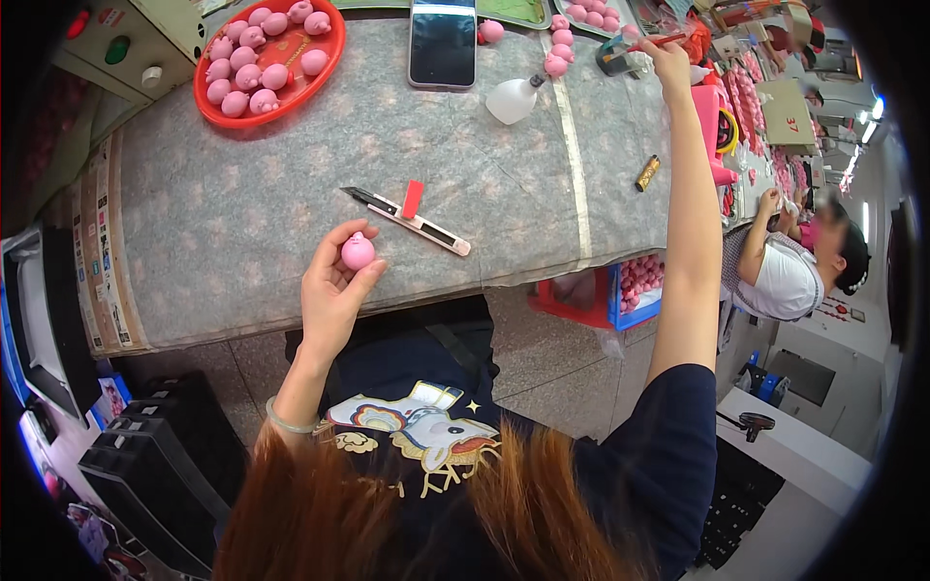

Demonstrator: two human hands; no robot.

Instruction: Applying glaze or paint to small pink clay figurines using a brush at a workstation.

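Near the table's front edge, my left hand (pixel 334 290) holds a small round pink figure (pixel 358 253) between thumb and fingers. The figure has a little snout-like face and a knob on top. My right arm stretches to the far right, where my right hand (pixel 668 68) is closed on a thin reddish stick (pixel 661 42) beside a small dark jar (pixel 612 58). The stick's tip is too small to make out. Just beyond my left hand lie a craft knife (pixel 417 225) with its blade out and a small red block (pixel 413 199) touching it.
A red tray (pixel 337 48) of pink figures stands far left. Beside it lie a phone (pixel 443 44) and a white squeeze bottle (pixel 513 100). More pink figures (pixel 559 44) line the far side. A small battery-like cylinder (pixel 647 173) lies at right. A co-worker (pixel 785 261) sits farther right.
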